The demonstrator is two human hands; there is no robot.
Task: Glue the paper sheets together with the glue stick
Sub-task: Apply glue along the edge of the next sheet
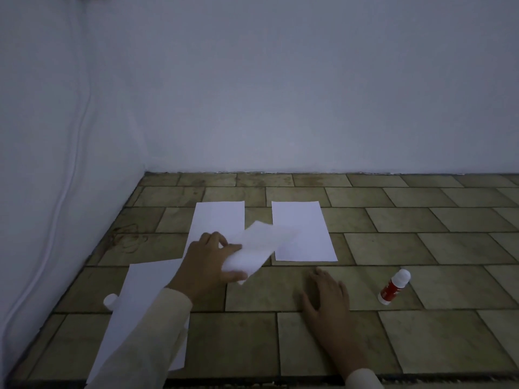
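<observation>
Pale wall (pixel 280 80) across the whole upper half, meeting a side wall at the left corner, with a thin white cable (pixel 75 153) running down that side. Below it, tiled floor (pixel 421 332) in dull olive-brown, dark joints between the tiles. Near left, a large white sheet (pixel 134 304) lying flat and slightly askew, partly covered by the left sleeve (pixel 146 332). Farther back, two more white sheets flat on the tiles side by side with a strip of floor between them: far-left sheet (pixel 216 220) and far-right sheet (pixel 303 240). In front of that strip, a fourth sheet, the held sheet (pixel 261 248), raised off the floor, motion-blurred, slanting up to the right and overlapping both far sheets in view. Left hand (pixel 205 265) at its lower end, grip clamped on the paper, thumb under the edge and fingers curled on top. Right hand (pixel 325 296) palm down on the bare tiles just in front of the far-right sheet, grip apart, fingers straight and holding nothing. Glue stick (pixel 393 287) lying on the floor to the right of that hand, apart from it, red body with white ends, tilted with the rounded white end pointing away. Smallest, a white round piece (pixel 110 299) at the left edge of the near sheet, partly hidden by it.
</observation>
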